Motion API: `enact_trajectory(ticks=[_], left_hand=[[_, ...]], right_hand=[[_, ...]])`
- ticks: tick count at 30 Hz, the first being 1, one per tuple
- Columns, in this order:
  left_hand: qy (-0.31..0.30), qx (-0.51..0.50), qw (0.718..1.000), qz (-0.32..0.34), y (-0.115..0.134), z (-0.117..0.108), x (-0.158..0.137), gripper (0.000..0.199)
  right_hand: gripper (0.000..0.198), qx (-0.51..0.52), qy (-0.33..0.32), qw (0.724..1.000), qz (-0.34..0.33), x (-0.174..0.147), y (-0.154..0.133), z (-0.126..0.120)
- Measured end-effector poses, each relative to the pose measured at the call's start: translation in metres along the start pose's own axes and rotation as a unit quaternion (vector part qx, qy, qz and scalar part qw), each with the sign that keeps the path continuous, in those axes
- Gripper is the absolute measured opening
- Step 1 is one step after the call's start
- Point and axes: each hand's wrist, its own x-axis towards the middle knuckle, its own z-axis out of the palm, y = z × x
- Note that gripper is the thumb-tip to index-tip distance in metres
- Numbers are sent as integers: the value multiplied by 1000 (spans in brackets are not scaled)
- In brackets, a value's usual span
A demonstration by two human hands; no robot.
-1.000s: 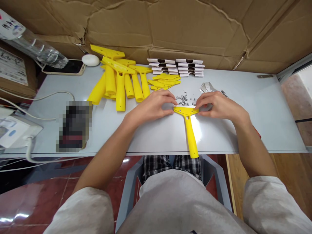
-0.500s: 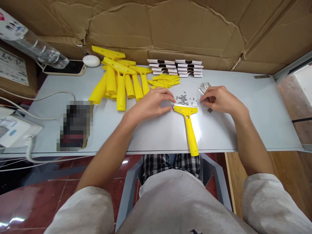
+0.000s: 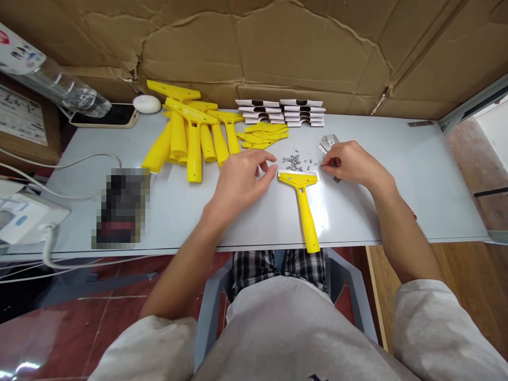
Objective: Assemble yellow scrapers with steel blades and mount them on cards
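A yellow scraper (image 3: 305, 211) lies flat on the desk, its handle end reaching past the front edge and its wide head pointing away from me. Just left of that head is my left hand (image 3: 246, 177), thumb and fingers apart, holding nothing. My right hand (image 3: 353, 165) is pinched to the right of the head; whatever sits between its fingertips is too small to make out. Behind the head lies a heap of small screws (image 3: 293, 161). Some metal plates (image 3: 327, 142) are behind my right hand, partly covered by it.
Yellow scraper handles (image 3: 194, 151) are piled at back left, beside flat yellow pieces (image 3: 264, 135) and stacked white packets (image 3: 304, 114). A blurred dark object (image 3: 119, 209), a white charger (image 3: 32, 214) and a bottle (image 3: 71, 87) occupy the left. Cardboard (image 3: 278, 53) stands behind.
My left hand has drawn back a little to the left, away from the scraper head. My right hand stays pinched by the screws. The whole view has shifted slightly.
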Motion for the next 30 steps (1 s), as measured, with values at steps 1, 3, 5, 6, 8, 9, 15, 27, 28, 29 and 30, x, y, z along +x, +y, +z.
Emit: enact_trajectory(ticks=[1,3,5,6,8,9,15,27,28,29,30], left_hand=[[-6,3,1000,-8,14,4,-10,32],[-41,25,999,-6,46,15,-32,34],[-95,74,993,14,75,26,-49,37],[-138,89,986,29,86,31,-54,39],[-207,101,972,48,101,37,-59,38],[-231,106,966,49,105,39,-60,38],[-257,139,956,21,105,37,-60,41],[-215,197,956,5,102,33,-73,39],[-204,205,957,2,102,33,-73,38],[-189,215,958,-2,102,34,-72,36],[-172,227,959,-9,102,35,-70,34]], right_hand=[[18,-4,-12,1000,7,0,-3,-1],[18,-12,-29,999,19,-1,-8,-4],[17,-13,-31,999,27,-1,-11,-6],[17,-10,-31,999,31,-1,-13,-7],[17,-2,-33,999,37,-1,-14,-7],[16,1,-34,999,38,-1,-13,-7],[15,1,-32,999,29,1,-10,-5],[17,-4,-40,999,28,1,-11,-4],[18,-5,-41,999,28,1,-10,-4],[19,-5,-40,999,27,0,-9,-4],[22,-5,-37,999,23,0,-8,-3]])
